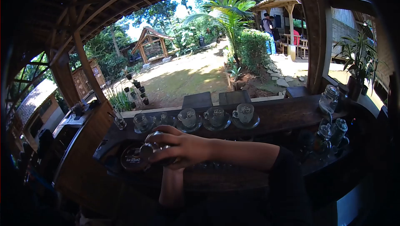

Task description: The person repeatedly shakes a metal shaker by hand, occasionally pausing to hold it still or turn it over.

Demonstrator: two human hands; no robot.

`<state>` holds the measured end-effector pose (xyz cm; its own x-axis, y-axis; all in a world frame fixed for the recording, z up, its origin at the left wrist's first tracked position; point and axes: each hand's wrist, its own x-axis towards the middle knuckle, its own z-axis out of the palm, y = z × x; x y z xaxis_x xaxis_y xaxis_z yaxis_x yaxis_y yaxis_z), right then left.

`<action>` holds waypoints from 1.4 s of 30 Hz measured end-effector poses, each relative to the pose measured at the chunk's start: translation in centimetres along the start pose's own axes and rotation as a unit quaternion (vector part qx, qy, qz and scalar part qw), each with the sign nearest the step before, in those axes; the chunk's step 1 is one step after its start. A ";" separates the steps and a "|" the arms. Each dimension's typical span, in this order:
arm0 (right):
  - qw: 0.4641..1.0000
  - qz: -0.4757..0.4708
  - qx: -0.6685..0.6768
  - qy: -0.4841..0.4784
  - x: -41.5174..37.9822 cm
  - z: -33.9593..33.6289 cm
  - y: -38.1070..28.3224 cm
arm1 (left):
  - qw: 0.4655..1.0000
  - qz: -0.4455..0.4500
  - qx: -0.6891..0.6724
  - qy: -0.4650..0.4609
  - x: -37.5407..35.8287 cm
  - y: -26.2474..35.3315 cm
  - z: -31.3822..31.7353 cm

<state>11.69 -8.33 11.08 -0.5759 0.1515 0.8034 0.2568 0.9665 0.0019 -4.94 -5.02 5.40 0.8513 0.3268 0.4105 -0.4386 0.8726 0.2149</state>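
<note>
My right hand (183, 146) reaches in from the right, its fingers wrapped around a shiny clear glass vessel (146, 152); I cannot make out its exact kind. Beneath my right hand, my left forearm comes up from below. My left hand (174, 167) is mostly hidden there, so its fingers do not show. Just left of the vessel is a round dark-brown container (130, 159) with pale lettering. Beyond my hands, several clear glass cups on saucers stand in a row, among them a cup (189, 117) and another cup (245, 113) at the right end.
The dark wooden counter (279, 111) runs across in front of me. Glass jars (329, 98) and glass mugs (339, 131) stand at its right end. A small glass (120, 122) is at the left end. Two stools (197, 100) stand beyond. People (268, 30) are far off outside.
</note>
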 end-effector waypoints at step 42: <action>0.976 -0.002 -0.172 0.130 -5.0 -6.8 -5.9 | 0.975 0.096 0.137 0.147 9.8 -5.3 -3.3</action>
<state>18.40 -16.17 11.08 -0.3730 0.0466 0.9266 0.5262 0.8332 0.1699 6.71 -5.19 5.36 0.7745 0.5992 0.2026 -0.6234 0.6688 0.4050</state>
